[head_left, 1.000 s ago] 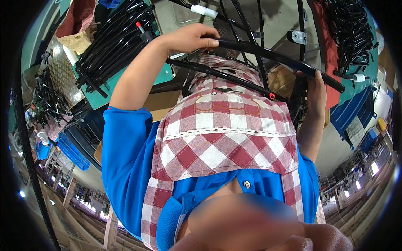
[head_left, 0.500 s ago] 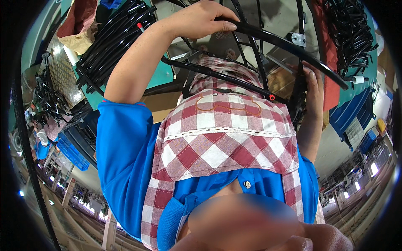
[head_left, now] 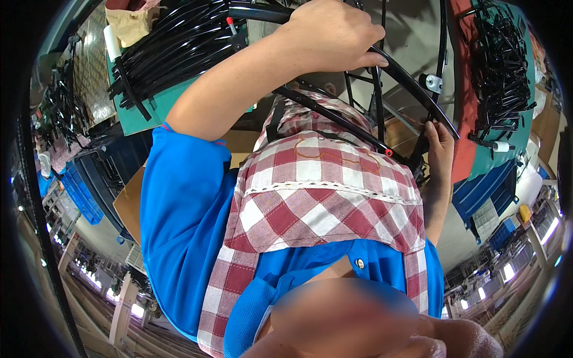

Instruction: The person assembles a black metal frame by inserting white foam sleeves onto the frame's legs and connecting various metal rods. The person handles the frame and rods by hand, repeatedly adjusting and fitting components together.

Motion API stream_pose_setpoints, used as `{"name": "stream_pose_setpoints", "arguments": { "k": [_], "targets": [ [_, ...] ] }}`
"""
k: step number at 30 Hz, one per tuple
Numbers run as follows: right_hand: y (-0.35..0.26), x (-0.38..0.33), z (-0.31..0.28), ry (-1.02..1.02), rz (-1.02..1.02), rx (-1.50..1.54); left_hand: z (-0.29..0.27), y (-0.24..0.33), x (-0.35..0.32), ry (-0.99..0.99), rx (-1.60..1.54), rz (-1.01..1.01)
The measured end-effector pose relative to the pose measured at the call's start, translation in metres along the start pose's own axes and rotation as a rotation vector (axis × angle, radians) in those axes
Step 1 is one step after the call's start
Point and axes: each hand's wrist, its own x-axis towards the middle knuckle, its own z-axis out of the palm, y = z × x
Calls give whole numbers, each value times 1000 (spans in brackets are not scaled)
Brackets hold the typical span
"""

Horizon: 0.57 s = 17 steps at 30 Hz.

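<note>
My left hand point(head_left: 341, 34) is wrapped round a curved, glossy black tube point(head_left: 412, 88) at the top centre. The tube slants down to the right, and its far end comes close to my right hand point(head_left: 440, 144). That right hand has bent fingers beside a dark upright part; what they hold is hidden. A second black tube point(head_left: 337, 117) with a red-ringed end lies across in front of my checked apron. A small silver metal bracket point(head_left: 431, 83) sits on a black upright bar just above my right hand.
On the left, a bundle of black tubes point(head_left: 173, 56) lies on a green surface point(head_left: 143, 116), with a paper sack point(head_left: 132, 25) behind. To the right, a pile of black parts point(head_left: 498, 77) lies beside a red strip point(head_left: 464, 119). Blue crates point(head_left: 486, 194) stand below.
My left hand has moved right and slightly down along with the view's shift. The held tube's end has come left and down, closer to my right hand, whose fingers are now more bent.
</note>
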Motion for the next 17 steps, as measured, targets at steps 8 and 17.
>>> {"name": "stream_pose_setpoints", "arguments": {
  "k": [8,17],
  "targets": [
    [17,3,-1,88,-77,-5,2,-8,0,-297,-105,-127],
    [-10,8,26,233,-52,-689,-34,-33,-47,-461,-103,-454]
  ]
}}
